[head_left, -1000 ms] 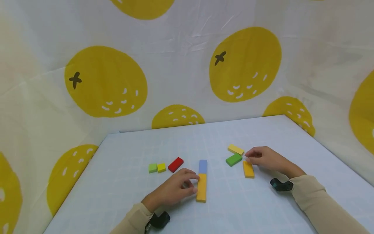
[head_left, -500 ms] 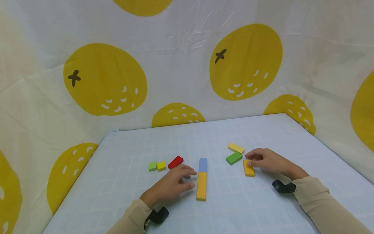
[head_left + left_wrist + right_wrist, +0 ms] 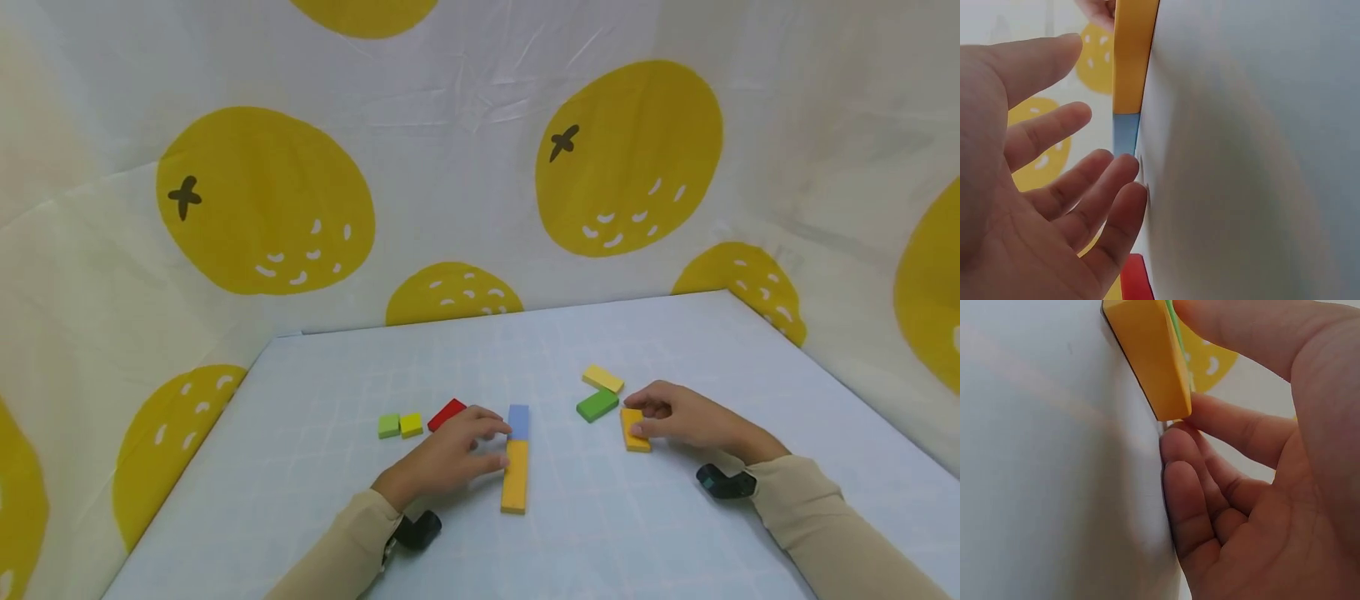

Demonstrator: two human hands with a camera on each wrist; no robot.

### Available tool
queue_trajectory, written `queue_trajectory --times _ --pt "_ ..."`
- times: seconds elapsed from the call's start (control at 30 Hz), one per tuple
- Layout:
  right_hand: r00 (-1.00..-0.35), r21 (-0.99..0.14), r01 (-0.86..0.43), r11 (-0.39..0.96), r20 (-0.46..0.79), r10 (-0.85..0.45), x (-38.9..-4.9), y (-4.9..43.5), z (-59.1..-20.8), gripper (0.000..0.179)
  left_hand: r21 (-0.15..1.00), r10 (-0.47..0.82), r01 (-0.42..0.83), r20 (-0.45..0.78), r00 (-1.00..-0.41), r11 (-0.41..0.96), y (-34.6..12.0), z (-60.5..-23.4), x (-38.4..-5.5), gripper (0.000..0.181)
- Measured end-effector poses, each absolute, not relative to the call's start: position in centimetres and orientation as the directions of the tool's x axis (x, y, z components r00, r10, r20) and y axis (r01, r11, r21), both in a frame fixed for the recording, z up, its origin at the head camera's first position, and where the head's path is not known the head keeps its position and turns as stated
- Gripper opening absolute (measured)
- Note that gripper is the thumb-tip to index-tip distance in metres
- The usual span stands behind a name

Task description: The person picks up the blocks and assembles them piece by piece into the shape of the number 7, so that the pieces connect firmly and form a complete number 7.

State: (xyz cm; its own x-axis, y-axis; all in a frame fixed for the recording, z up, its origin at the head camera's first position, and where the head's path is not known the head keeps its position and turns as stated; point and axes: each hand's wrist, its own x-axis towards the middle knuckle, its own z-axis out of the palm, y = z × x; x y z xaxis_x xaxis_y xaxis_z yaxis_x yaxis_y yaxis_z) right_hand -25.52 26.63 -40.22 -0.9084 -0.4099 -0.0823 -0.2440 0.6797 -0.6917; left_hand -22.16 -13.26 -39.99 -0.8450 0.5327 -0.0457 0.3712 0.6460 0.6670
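A long orange block [image 3: 515, 479] lies end to end with a blue block [image 3: 519, 422] in the middle of the table. My left hand [image 3: 450, 454] is beside this row, fingers relaxed and spread, fingertips close to its left edge. In the left wrist view nothing is between the thumb and fingers. To the right, my right hand [image 3: 693, 421] pinches a shorter orange block [image 3: 634, 440] with thumb and index finger. That block [image 3: 1154, 362] shows close up in the right wrist view, the other fingers curled low against the tabletop.
A green block [image 3: 597, 406] and a pale yellow block [image 3: 603, 379] lie just left of the right hand. Behind the left hand are a red block [image 3: 447, 414], partly hidden, a yellow cube [image 3: 411, 425] and a light green cube [image 3: 388, 426]. A patterned curtain [image 3: 450, 183] surrounds the table [image 3: 337, 517].
My left hand drew back slightly from the row, then came up and right toward the blue block. My right thumb has moved down along the short orange block, which stays about in place.
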Motion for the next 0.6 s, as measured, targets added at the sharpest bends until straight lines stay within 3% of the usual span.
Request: queue_trajectory --times 0.6 --pt "-0.904 -0.678 -0.284 0.678 -0.045 -0.425 -25.25 26.14 -40.11 0.047 0.557 0.548 0.423 -0.071 -0.833 0.715 -12.49 -40.63 -22.66 0.057"
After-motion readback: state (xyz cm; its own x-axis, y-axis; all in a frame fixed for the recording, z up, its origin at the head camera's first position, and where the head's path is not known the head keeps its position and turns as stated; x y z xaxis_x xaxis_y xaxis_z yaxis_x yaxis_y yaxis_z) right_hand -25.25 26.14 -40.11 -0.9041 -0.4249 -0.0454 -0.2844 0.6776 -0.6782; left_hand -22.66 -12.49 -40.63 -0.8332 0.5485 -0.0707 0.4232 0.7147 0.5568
